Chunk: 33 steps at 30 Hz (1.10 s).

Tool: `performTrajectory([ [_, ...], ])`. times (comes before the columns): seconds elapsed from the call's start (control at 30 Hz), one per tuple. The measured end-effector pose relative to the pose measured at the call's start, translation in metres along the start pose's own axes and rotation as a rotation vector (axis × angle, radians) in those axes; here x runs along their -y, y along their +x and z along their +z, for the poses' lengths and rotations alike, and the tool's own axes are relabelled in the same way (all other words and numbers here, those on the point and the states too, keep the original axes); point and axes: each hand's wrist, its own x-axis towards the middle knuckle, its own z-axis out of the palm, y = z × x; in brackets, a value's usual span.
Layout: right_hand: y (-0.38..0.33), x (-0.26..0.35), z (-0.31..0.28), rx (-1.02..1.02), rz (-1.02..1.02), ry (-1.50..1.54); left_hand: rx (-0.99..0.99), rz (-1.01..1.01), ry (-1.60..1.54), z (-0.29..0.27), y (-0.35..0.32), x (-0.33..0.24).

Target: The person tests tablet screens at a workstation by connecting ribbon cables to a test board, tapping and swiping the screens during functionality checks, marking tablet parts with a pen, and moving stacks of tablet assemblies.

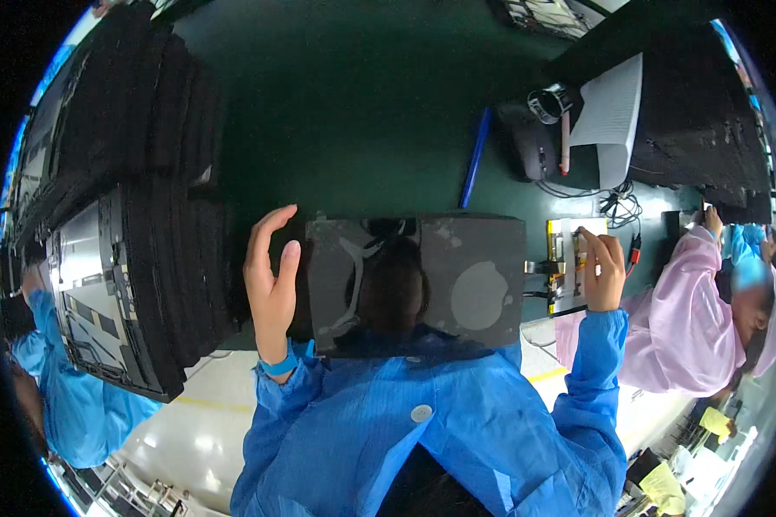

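In front of me lies a flat black display panel (483, 250), glossy, with reflections and a pale round patch on its right half. My left hand (272, 280) is at the panel's left edge, thumb and fingers apart with nothing in them; I cannot tell whether it touches the edge. To the panel's right is a small white circuit board (567, 297) with yellow strips along its side. Short connectors (543, 269) bridge the board and the panel's right edge. My right hand (605, 271) rests over this board, fingers bent and slightly spread, a fingertip on its upper part.
Tall stacks of black trays (159, 284) holding panels stand at left; another dark stack (698, 121) is at far right. Beyond the board are a blue pen (476, 158), a black mouse (530, 146), white paper (610, 112) and coiled cable (622, 205). People work on both sides.
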Motion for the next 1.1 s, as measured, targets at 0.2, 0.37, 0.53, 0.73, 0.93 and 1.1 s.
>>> performTrajectory([
  [0.2,-0.014,0.022,-0.006,-0.151,0.057,0.053,0.101,0.286,0.121,0.002,-0.013,-0.041],
  [0.37,-0.020,0.072,-0.015,-0.175,-0.034,0.114,0.510,0.652,0.237,0.042,-0.042,-0.080],
  [0.53,-0.025,0.098,-0.019,-0.115,-0.101,0.256,0.453,0.659,0.285,0.042,-0.043,-0.083],
  [0.73,-0.028,0.108,-0.004,-0.008,-0.316,0.336,0.113,0.364,0.446,0.013,-0.037,-0.059],
  [0.93,-0.016,0.127,-0.002,0.051,-0.361,0.218,0.019,0.178,0.404,0.002,-0.049,-0.036],
  [1.1,-0.002,0.134,0.002,0.205,-0.343,0.067,-0.023,0.122,0.393,-0.003,-0.045,-0.032],
])
